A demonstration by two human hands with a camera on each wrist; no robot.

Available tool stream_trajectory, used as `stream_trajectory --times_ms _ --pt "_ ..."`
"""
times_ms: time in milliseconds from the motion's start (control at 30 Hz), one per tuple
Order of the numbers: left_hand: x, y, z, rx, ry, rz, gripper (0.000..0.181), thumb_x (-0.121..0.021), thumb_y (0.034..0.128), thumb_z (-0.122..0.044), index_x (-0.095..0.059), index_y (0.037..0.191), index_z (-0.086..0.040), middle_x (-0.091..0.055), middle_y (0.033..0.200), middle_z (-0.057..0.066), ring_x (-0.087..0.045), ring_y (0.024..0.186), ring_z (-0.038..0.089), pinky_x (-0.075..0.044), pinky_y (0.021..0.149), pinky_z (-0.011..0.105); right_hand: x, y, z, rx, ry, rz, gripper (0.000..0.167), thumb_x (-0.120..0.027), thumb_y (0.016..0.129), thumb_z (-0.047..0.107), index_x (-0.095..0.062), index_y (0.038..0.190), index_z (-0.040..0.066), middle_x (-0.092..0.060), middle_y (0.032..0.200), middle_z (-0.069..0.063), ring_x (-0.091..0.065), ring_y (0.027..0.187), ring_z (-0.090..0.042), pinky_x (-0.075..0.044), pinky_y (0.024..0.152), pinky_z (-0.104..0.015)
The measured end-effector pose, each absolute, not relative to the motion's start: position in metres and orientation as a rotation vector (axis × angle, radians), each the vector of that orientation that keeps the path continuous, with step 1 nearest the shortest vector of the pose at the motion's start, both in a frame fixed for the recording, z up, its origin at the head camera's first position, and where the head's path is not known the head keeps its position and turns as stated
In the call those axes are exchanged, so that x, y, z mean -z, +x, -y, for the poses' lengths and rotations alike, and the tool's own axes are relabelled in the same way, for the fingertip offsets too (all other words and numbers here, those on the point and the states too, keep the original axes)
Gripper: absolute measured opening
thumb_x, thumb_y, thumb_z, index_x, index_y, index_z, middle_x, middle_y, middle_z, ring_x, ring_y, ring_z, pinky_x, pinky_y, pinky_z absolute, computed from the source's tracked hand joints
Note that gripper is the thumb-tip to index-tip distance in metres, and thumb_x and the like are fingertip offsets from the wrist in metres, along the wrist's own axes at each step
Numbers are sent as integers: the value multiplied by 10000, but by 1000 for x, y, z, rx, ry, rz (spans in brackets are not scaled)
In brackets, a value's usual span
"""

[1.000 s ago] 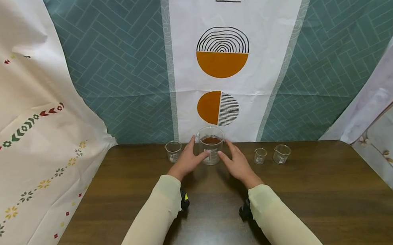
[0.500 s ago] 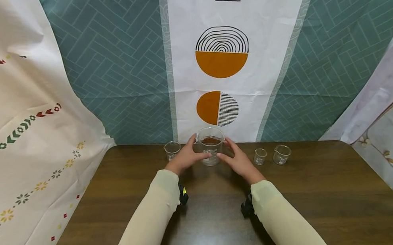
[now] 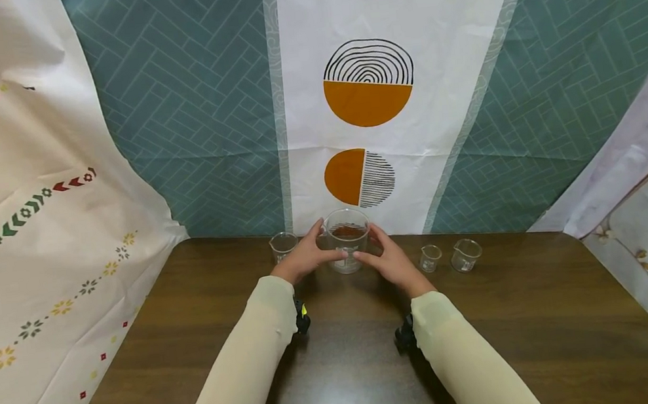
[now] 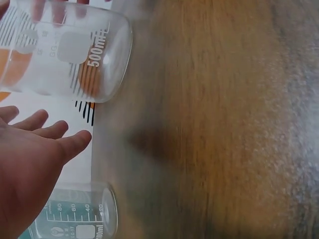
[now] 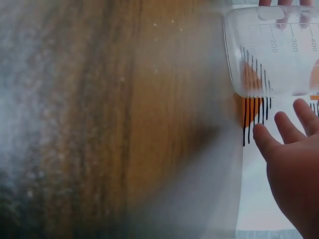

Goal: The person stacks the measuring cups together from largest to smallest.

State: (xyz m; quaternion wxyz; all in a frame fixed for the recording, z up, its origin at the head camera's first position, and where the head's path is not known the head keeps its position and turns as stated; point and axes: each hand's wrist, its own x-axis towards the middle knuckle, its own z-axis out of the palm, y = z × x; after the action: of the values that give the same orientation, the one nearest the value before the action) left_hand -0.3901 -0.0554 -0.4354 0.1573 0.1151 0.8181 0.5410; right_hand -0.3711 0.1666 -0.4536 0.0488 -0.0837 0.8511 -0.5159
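Beaker [image 3: 348, 240] (printed "500ml") stands upright at the back of the table [image 3: 348, 377], between left grip [image 3: 304, 255] and right grip [image 3: 393, 262], fingers spread apart, contact unclear, near a smaller beaker [image 4: 75, 216] lettered "100ml".

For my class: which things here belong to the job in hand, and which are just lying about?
Seemingly in the job:
large beaker, marked 500ml
left hand and right hand, either side of it

Apparently just standing by:
far-left beaker
smallest beaker
far-right beaker
teal and white backdrop
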Motion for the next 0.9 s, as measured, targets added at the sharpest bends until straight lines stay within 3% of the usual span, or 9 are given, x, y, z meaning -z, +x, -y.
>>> stream_trajectory --times_ms 433,667,900 --pt "443 -393 53 -1588 364 -2311 1107 -812 737 -428 -85 1560 -280 -227 1600 88 -233 1466 337 -186 1151 614 455 -374 -163 1562 -294 -2586 876 -688 853 486 -171 1542 324 -275 1590 -56 -303 1447 -316 -305 1108 -590" --pt "441 -399 50 -1636 484 -2273 985 -799 766 -408 -187 1532 -322 -252 1592 86 -211 1473 327 -173 1134 652 422 -365 -160 1552 -289 -2488 850 -668 905 348 -145 1560 213 -210 1609 -127 -252 1462 -360 -267 1127 -590" --pt "438 -400 49 -1624 455 -2267 986 -783 785 -361 -163 1549 -299 -212 1614 75 -186 1487 320 -195 1137 633 449 -384 -166 1586 -317 -2530 842 -680 886 412 -173 1549 297 -248 1602 -74 -282 1454 -330 -280 1126 -581"
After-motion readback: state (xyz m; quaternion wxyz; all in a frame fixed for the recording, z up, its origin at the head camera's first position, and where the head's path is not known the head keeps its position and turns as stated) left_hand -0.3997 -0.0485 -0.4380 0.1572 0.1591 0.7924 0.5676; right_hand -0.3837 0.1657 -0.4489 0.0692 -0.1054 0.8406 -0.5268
